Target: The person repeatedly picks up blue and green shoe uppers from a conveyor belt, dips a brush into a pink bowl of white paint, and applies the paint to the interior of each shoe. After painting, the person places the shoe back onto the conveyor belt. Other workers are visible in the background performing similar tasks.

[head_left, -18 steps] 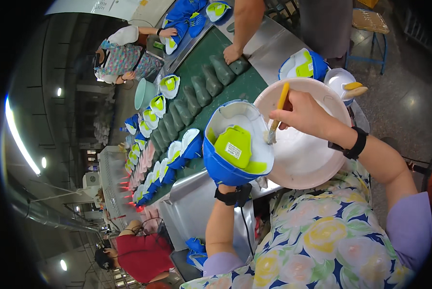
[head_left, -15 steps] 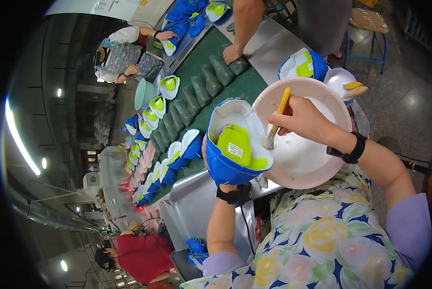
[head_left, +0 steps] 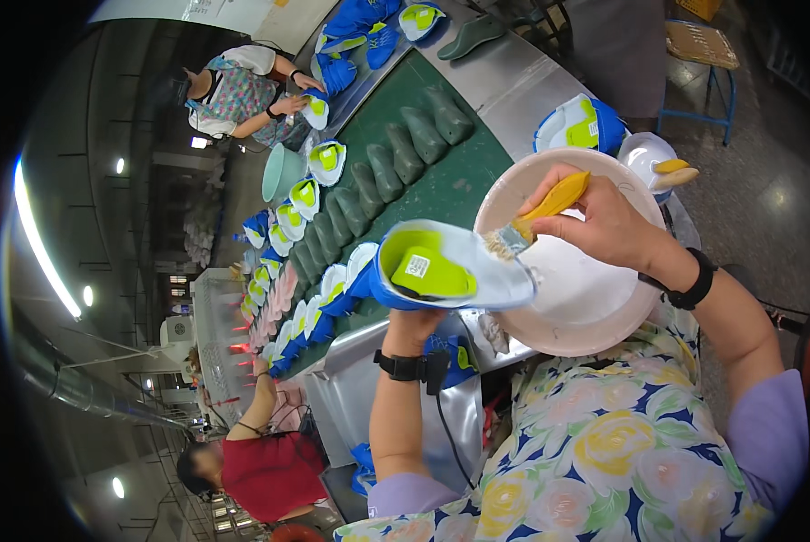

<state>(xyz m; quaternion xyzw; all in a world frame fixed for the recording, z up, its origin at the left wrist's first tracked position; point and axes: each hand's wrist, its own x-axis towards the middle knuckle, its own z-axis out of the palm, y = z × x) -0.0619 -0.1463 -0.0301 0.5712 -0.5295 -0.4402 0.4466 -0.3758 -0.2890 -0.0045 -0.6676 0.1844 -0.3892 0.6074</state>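
Note:
My left hand (head_left: 414,327) holds up a blue shoe upper (head_left: 441,268) with a lime-green tongue and a pale inner edge, gripping it from below. My right hand (head_left: 608,221) grips a brush with a yellow handle (head_left: 549,203); its bristles touch the shoe's pale edge. Both are over a large white bowl (head_left: 577,298) that rests in front of me, partly hidden by the shoe and my right hand.
A green conveyor belt (head_left: 441,181) carries dark green shoe lasts (head_left: 405,154) and a row of blue-and-lime shoe uppers (head_left: 297,208). Another blue upper (head_left: 575,126) and a small white pot with a brush (head_left: 653,163) sit nearby. Other people work along the line (head_left: 251,90).
The shoe has been turned so its opening faces more sideways, and the brush has moved onto the shoe's pale edge near the toe end.

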